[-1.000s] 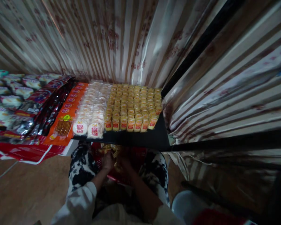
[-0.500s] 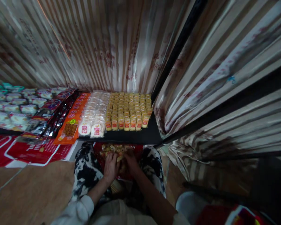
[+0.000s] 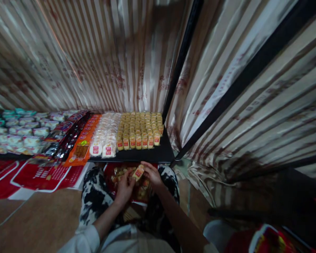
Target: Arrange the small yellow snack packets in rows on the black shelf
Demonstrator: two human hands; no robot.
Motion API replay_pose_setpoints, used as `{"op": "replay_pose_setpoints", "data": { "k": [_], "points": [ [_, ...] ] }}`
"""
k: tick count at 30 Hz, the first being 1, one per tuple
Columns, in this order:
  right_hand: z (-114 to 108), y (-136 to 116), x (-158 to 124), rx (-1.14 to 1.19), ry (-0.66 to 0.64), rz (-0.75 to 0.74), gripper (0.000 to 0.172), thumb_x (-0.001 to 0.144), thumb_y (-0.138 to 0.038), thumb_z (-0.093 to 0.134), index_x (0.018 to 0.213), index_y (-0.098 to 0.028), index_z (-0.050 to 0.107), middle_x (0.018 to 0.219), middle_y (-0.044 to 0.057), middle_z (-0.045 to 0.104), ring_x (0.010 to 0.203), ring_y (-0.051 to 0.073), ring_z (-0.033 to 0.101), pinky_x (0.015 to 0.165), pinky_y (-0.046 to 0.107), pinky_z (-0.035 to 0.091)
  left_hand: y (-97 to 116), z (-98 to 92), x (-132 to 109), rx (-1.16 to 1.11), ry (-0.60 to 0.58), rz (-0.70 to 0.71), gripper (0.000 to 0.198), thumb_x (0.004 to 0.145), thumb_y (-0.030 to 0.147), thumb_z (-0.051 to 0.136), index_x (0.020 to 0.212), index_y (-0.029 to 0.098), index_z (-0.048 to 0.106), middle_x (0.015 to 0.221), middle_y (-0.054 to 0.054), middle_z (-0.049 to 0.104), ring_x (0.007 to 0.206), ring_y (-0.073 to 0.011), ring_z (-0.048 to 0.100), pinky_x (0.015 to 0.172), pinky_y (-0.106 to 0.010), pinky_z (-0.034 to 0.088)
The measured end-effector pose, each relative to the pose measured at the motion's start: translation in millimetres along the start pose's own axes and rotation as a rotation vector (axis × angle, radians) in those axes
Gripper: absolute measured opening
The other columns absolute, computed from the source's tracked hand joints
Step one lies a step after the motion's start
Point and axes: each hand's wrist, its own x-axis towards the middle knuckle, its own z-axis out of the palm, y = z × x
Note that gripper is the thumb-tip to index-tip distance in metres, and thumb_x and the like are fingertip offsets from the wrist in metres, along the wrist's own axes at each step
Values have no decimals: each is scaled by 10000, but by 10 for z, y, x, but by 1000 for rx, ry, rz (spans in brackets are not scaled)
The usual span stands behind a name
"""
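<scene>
A small yellow wrapped snack pack (image 3: 138, 172) with a red label is held between my two hands. My left hand (image 3: 125, 188) pinches its lower left end, and my right hand (image 3: 152, 174) grips its upper right end. Below them, between my knees, a red bag (image 3: 109, 175) holds several similar yellow packs (image 3: 143, 191), partly hidden by my hands. On the black shelf (image 3: 147, 154) just ahead, rows of matching yellow packs (image 3: 138, 133) stand upright with their red labels facing me.
Left of the yellow rows lie white round wrapped snacks (image 3: 106, 135), an orange packet (image 3: 81, 147), dark shiny packets (image 3: 65, 135) and white-and-teal packs (image 3: 25, 131). A striped curtain (image 3: 107, 52) hangs behind, with black poles (image 3: 183, 63) at the right. Red printed bags (image 3: 47, 175) hang below the shelf.
My hands have come up out of the red bag's contents, and one yellow snack pack now shows between them. The camera view has shifted slightly.
</scene>
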Motion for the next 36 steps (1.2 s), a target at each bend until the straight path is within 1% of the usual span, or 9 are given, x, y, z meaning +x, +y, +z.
{"op": "replay_pose_setpoints", "data": {
  "k": [4, 8, 10, 15, 21, 26, 28, 32, 36],
  "points": [
    [-3, -40, -68, 36, 13, -44, 492, 552, -400, 727, 978, -181, 614, 853, 42, 690, 759, 176, 636, 696, 297, 478, 67, 96, -24, -166, -21, -62, 370, 741, 285, 526, 1086, 152, 531, 1007, -74, 656, 881, -161, 623, 785, -275, 485],
    [-42, -26, -178, 5, 6, -89, 524, 556, -455, 730, 981, -179, 598, 878, 59, 686, 808, 189, 639, 738, 314, 480, 183, 151, -87, -343, 5, -207, 346, 697, 305, 566, 999, 136, 546, 840, -55, 667, 685, -139, 633, 631, -249, 503],
    [-61, -13, -234, -30, -3, -93, 530, 559, -467, 729, 986, -183, 594, 857, 58, 687, 790, 194, 642, 721, 321, 485, 246, 166, -121, -391, 30, -230, 340, 665, 324, 602, 944, 139, 547, 803, -45, 658, 650, -130, 628, 600, -239, 501],
    [-59, 15, -320, -42, -42, -145, 496, 529, -465, 745, 919, -188, 612, 801, 44, 683, 756, 205, 641, 708, 337, 486, 338, 187, -150, -468, 57, -191, 339, 599, 320, 652, 867, 153, 528, 736, -25, 632, 620, -125, 614, 600, -249, 505],
    [-63, 6, -328, -80, -30, -190, 463, 528, -446, 749, 890, -187, 622, 829, 52, 682, 809, 210, 635, 775, 350, 473, 407, 178, -151, -475, -4, -221, 374, 596, 402, 616, 863, 156, 524, 765, -34, 614, 687, -140, 623, 641, -267, 515],
    [-125, 44, -270, -124, -60, -168, 494, 511, -487, 757, 884, -189, 630, 822, 58, 688, 819, 225, 641, 802, 386, 475, 428, 152, -134, -418, -25, -238, 408, 549, 465, 616, 801, 155, 532, 689, -2, 577, 577, -111, 565, 519, -219, 452],
    [-150, 51, -242, -144, -62, -174, 500, 502, -505, 759, 876, -195, 635, 821, 60, 692, 825, 235, 644, 807, 404, 477, 416, 148, -96, -392, -34, -225, 388, 535, 446, 634, 773, 152, 547, 650, 2, 576, 559, -111, 547, 515, -217, 430],
    [-206, -5, -188, -176, -43, -218, 487, 521, -510, 750, 888, -208, 644, 865, 71, 695, 857, 250, 643, 807, 422, 486, 399, 189, 35, -381, -68, -171, 331, 536, 384, 665, 747, 145, 573, 661, -21, 610, 618, -128, 567, 617, -237, 444],
    [-278, -133, -97, -172, 23, -263, 477, 559, -480, 734, 940, -208, 641, 938, 84, 690, 886, 245, 639, 841, 421, 481, 504, 267, 239, -398, -143, -88, 353, 595, 341, 644, 883, 150, 572, 671, 0, 600, 631, -118, 562, 623, -229, 445]
  ]
}}
